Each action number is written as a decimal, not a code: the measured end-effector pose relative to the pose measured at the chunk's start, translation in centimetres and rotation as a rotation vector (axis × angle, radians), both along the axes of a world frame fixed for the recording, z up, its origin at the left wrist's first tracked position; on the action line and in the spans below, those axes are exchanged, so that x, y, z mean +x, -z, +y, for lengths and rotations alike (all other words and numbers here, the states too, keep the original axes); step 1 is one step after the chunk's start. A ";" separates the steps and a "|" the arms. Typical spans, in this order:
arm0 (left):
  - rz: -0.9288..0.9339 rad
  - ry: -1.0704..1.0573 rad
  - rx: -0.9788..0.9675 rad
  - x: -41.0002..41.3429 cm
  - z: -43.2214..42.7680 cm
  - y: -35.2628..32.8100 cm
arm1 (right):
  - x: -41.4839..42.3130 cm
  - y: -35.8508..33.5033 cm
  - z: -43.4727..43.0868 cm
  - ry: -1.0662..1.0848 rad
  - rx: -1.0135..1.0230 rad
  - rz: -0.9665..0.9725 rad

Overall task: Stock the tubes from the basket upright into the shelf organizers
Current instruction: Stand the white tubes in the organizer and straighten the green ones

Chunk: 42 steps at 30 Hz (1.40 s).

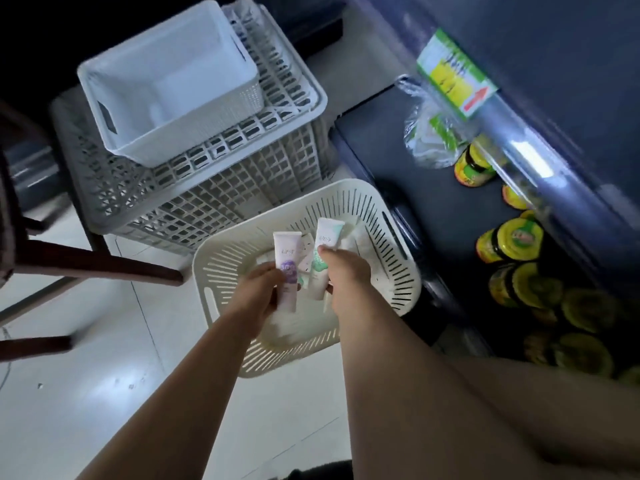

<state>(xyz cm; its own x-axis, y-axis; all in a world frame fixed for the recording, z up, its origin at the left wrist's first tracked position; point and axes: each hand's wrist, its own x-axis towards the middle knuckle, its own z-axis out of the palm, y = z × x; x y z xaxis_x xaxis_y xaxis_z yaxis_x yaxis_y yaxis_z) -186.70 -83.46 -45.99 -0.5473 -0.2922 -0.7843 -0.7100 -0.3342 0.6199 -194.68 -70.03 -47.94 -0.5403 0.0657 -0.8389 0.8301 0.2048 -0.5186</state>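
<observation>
A cream slotted basket (391, 237) sits on the floor in front of me with several white tubes (360, 245) lying in it. My left hand (258, 294) grips a white tube with a purple label (287, 261), held over the basket. My right hand (346, 275) grips a white tube with a green label (325, 237), also over the basket. Both tubes point away from me. A white organizer bin (166, 84) stands on top of a grey crate, behind the basket.
The grey lattice crate (214, 188) stands behind the basket. To the right is a dark blue shelf (443, 202) with yellow-lidded jars (512, 240), a plastic bag (429, 133) and a green-yellow price label (453, 74). Dark wooden chair legs (97, 265) cross on the left.
</observation>
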 end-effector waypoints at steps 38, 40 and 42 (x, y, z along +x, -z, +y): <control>1.177 0.811 0.161 -8.6 29.7 -38.2 | 9.4 -43.8 31.8 0.720 0.191 1.235; 1.179 0.834 0.191 -8.4 32.5 -38.1 | 10.3 -43.7 34.3 0.727 0.249 1.234; 1.162 0.820 0.216 -8.7 35.0 -37.6 | 10.7 -43.2 36.6 0.742 0.322 1.235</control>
<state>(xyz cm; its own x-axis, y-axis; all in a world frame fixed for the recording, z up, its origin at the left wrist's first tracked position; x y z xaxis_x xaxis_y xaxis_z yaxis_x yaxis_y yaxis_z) -195.36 -48.44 -8.35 -0.8482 0.4782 0.2279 0.1189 -0.2474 0.9616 -184.03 -33.39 -4.70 -0.6461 0.7303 0.2219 -0.1303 0.1809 -0.9748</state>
